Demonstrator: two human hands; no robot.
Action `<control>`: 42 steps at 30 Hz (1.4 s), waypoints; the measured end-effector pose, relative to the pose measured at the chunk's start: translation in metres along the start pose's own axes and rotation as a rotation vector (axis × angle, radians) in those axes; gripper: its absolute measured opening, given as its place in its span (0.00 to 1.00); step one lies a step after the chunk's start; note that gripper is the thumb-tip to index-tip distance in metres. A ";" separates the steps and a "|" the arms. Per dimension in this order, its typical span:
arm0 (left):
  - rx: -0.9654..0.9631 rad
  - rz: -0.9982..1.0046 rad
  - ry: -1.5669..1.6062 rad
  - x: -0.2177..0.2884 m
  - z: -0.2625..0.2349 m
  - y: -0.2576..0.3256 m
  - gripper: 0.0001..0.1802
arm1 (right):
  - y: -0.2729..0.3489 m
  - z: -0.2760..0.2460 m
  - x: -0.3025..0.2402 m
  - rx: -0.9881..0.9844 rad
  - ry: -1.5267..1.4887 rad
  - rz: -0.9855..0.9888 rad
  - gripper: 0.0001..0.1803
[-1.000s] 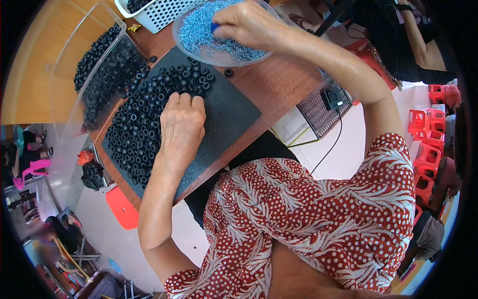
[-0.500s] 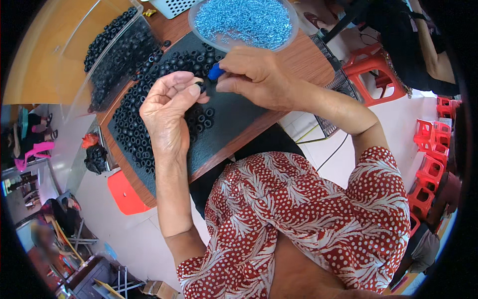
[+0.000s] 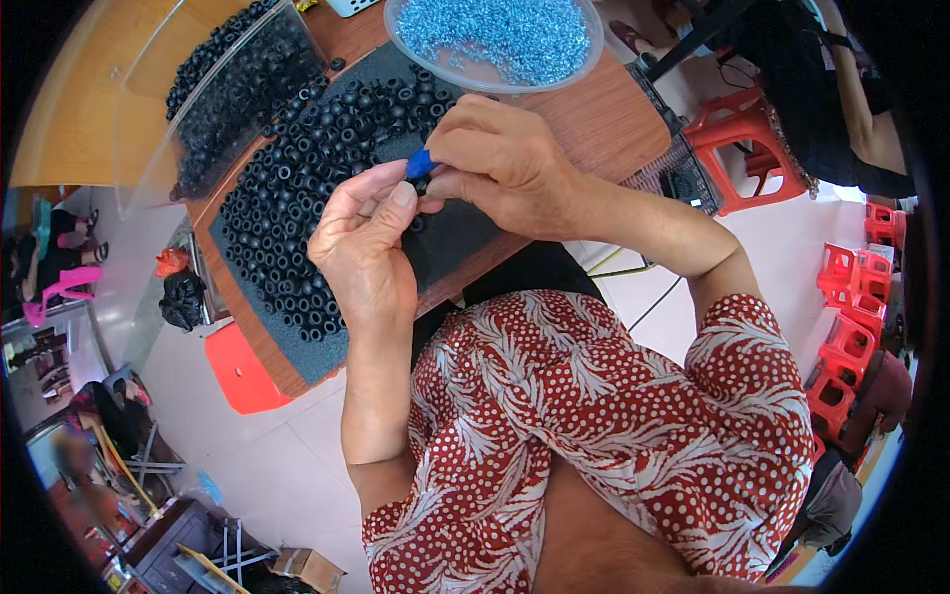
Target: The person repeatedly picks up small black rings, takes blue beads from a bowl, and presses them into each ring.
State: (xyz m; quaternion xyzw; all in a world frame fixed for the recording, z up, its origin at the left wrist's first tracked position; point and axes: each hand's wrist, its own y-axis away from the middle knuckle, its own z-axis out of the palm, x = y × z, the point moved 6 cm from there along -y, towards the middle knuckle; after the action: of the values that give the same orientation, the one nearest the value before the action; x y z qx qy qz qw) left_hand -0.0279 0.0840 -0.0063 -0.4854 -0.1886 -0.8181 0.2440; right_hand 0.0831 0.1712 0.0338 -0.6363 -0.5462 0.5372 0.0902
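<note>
My left hand (image 3: 371, 233) is raised over the near part of a dark mat (image 3: 450, 243), thumb and fingers pinched together. A small black ring-shaped piece showed in that pinch a moment earlier; now fingers and a blue piece mostly hide it. My right hand (image 3: 505, 153) grips the small blue piece (image 3: 421, 164), whose exact kind I cannot make out, and presses it up against the left fingertips. Beneath and beyond the hands, many loose black ring-shaped pieces (image 3: 287, 223) are spread across the mat.
On the wooden table (image 3: 604, 119), a clear bin (image 3: 309, 42) of black pieces stands at far left. A round clear tub (image 3: 445, 73) holds shiny blue bits at the back. Red stools (image 3: 747, 148) stand right; another person (image 3: 861, 119) is beyond.
My left hand has shifted right and slightly down. The blue piece has come down to meet the left fingertips, closing the gap between my hands and covering the black piece.
</note>
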 end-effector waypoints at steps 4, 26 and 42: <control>0.005 0.134 -0.088 0.011 0.009 0.004 0.11 | 0.001 -0.002 -0.002 -0.010 -0.024 0.029 0.10; -0.233 -0.287 -0.220 -0.036 0.005 0.033 0.09 | -0.002 -0.030 0.032 -0.063 0.106 -0.057 0.07; -0.243 -0.253 -0.204 -0.046 0.003 0.034 0.11 | -0.046 -0.003 0.125 -0.452 0.701 -0.123 0.03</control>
State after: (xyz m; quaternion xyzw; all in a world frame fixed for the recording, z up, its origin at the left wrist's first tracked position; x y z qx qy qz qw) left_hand 0.0131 0.0679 -0.0427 -0.5640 -0.1720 -0.8056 0.0585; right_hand 0.0364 0.2899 -0.0060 -0.7507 -0.6234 0.1484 0.1605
